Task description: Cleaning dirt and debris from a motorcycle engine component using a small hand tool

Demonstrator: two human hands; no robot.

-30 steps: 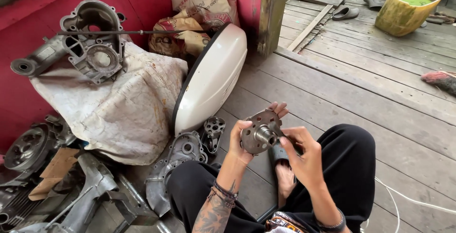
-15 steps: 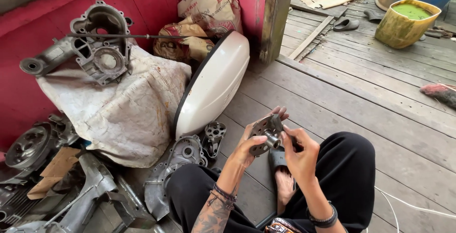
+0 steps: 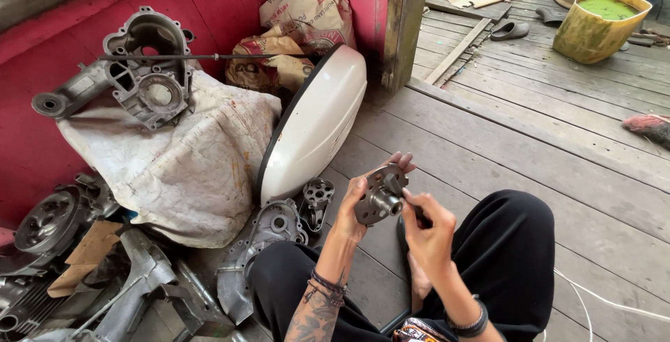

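Grey plank floor (image 3: 530, 146), red wall (image 3: 230, 0) at its far edge. White curved cover (image 3: 314, 129) leans beside sack-covered heap (image 3: 188, 167). Above knees, left hand (image 3: 352, 209) grips round metal hub (image 3: 380, 195); right hand (image 3: 426, 227) fingers closed at its shaft.

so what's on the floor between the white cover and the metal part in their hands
In the head view, a small dark metal piece with round holes lies between the white cover and the round metal part.

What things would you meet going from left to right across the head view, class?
Engine casing on the cloth → white curved cover → round metal part held in the left hand → right hand → yellow tub.
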